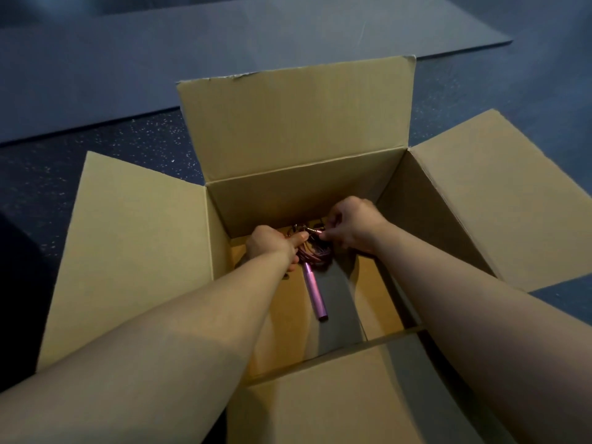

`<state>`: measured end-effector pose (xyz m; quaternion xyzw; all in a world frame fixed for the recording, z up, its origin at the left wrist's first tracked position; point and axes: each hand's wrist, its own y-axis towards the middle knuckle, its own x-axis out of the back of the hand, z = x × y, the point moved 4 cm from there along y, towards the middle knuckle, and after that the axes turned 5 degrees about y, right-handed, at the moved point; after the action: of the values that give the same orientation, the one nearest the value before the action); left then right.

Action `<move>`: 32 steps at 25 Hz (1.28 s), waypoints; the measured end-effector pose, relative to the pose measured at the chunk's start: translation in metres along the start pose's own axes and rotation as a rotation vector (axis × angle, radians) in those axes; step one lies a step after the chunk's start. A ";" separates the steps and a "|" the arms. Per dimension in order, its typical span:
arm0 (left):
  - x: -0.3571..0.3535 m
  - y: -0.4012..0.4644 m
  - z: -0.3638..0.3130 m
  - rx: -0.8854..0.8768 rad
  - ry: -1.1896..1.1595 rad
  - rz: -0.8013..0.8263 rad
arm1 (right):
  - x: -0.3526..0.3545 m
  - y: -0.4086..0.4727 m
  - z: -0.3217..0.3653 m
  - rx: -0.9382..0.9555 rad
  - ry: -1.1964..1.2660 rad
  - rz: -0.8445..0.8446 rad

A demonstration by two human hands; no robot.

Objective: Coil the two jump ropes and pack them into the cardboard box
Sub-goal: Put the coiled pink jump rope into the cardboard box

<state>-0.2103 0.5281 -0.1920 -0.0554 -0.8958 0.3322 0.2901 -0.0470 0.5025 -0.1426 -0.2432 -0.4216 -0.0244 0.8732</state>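
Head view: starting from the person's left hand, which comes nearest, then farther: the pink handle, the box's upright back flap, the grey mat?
From the left hand:
1. Pink handle, just below it, inside the box.
2. Back flap, standing behind the hands.
3. Grey mat, on the floor beyond the box.

The scene was dim, with a cool bluish cast over the floor [96, 174] and a warmer tone on the cardboard box [294, 123]. Light fell from above and behind the viewer, so the forearms threw broad, soft shadows across the box bottom and the near flap. The box's far corner sat in deep shade (the coiled rope [315, 251] there was hard to make out). Edges were soft throughout, and wide-angle distortion bowed lines near the borders. No glare showed anywhere.
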 end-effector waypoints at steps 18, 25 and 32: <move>0.034 -0.073 -0.032 -0.170 0.074 -0.214 | 0.041 -0.052 0.002 0.057 0.117 -0.092; 0.036 -0.162 -0.097 -0.965 0.846 0.044 | 0.124 -0.168 0.007 -0.017 0.043 -0.240; 0.030 -0.364 -0.146 -1.515 1.005 0.158 | 0.220 -0.410 0.007 -0.184 -0.074 -0.498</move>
<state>-0.1194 0.3375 0.1400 -0.4306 -0.6361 -0.3893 0.5084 -0.0122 0.1805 0.1915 -0.2110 -0.4959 -0.2676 0.7987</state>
